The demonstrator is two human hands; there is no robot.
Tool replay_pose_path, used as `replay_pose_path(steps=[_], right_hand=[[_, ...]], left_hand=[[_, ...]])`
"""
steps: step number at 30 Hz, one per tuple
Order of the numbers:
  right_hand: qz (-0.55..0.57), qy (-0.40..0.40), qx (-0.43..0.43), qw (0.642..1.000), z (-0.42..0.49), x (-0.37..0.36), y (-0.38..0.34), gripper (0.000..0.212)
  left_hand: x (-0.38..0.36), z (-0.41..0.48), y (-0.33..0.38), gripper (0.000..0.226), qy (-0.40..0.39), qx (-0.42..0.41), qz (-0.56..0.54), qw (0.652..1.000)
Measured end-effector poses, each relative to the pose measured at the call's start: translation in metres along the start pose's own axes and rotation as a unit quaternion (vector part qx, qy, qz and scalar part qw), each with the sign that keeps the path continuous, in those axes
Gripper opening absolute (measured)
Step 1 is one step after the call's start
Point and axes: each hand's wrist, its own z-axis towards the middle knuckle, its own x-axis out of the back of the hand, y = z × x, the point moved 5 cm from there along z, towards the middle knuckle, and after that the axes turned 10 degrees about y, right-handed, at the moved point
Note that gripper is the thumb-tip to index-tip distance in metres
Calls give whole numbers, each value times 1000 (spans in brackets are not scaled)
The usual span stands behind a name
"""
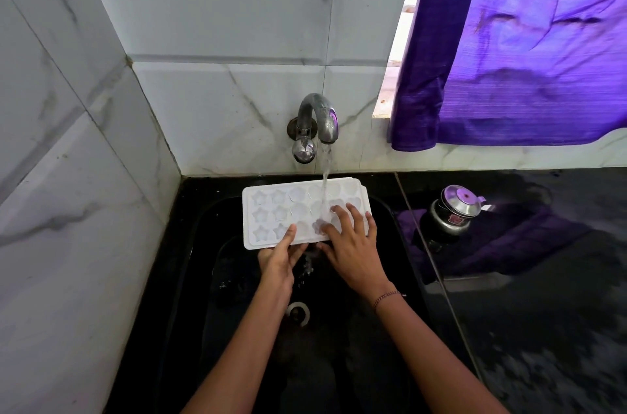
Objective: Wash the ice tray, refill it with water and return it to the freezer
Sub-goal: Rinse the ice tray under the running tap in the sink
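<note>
**Rinsing the ice tray under the running tap**

Holding the white ice tray (298,213) over the black sink (203,278), the person keeps it roughly level and lengthwise from left to right, just below the spout. The left hand (280,261) grips the tray's near long edge towards the middle: the thumb (288,235) lies on top of the rim and the other fingers curl underneath, out of sight. The right hand (353,244) rests palm-down on the tray's right end, its fingers (354,213) spread and fairly straight across the moulds there, touching the plastic rather than clasping it. A thin bracelet (386,296) circles the right wrist.

A curved metal tap (317,122) comes out of the marbled white wall tiles (220,23), and a stream of water (325,176) falls from it onto the tray just beside the right fingertips, right of the tray's centre. The moulds at the left end are star-shaped; those under the right hand are partly covered. Water drips off the near edge between the two hands. The drain ring (298,312) shows in the sink bottom, between the forearms.

To the right of the sink, the glossy black surface (543,329) carries a small dark pot with a shiny metal lid (454,210), well apart from the tray. A purple curtain (526,57) hangs above it at the window, its hem just above the surface.
</note>
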Motion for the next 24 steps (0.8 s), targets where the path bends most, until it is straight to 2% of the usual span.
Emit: replay_pose_path(steps=[9, 12, 17, 19, 21, 24], right_hand=[[11, -37, -3, 999, -3, -7, -4, 38], [28, -85, -9, 996, -7, -15, -9, 49], [49, -134, 0, 990, -14, -18, -15, 50], [49, -149, 2, 988, -16, -20, -19, 52], [51, -150, 6, 987, -19, -20, -21, 50], [58, -163, 5, 985, -21, -21, -23, 51]], left_hand=[[6, 1, 4, 48, 8, -37, 37, 999], [7, -1, 14, 45, 9, -89, 73, 993], [16, 5, 21, 34, 36, -152, 166, 974], [20, 5, 25, 31, 57, -205, 229, 950], [20, -3, 32, 37, 71, -266, 305, 912], [22, -13, 39, 40, 80, -319, 371, 868]])
